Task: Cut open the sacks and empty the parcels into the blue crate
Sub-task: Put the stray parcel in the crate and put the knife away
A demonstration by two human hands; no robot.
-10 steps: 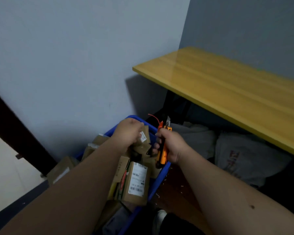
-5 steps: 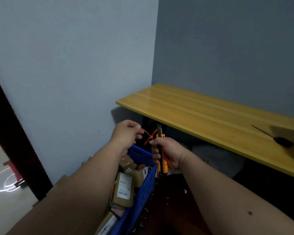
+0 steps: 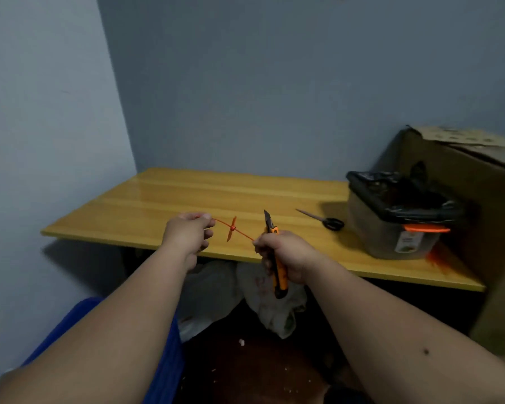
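My left hand (image 3: 187,234) pinches one end of a thin orange zip tie (image 3: 232,228), held up in front of the yellow table (image 3: 164,199). My right hand (image 3: 286,255) grips an orange utility knife (image 3: 277,269) with the blade pointing up, and its fingertips also hold the tie's other end. The blue crate (image 3: 166,345) shows only as a rim at the lower left, mostly behind my left forearm. Pale sacks (image 3: 263,295) lie crumpled under the table.
Black-handled scissors (image 3: 324,220) lie on the table. Right of them stands a grey bin (image 3: 391,225) lined with a black bag, and a large cardboard box (image 3: 478,199) beyond it. Walls close in at the left and back. Small scraps litter the dark floor (image 3: 260,374).
Both hands rose from the crate to table height, carrying the orange tie and the knife. The view swung up and right, so the parcels left the picture and the bin and box appeared.
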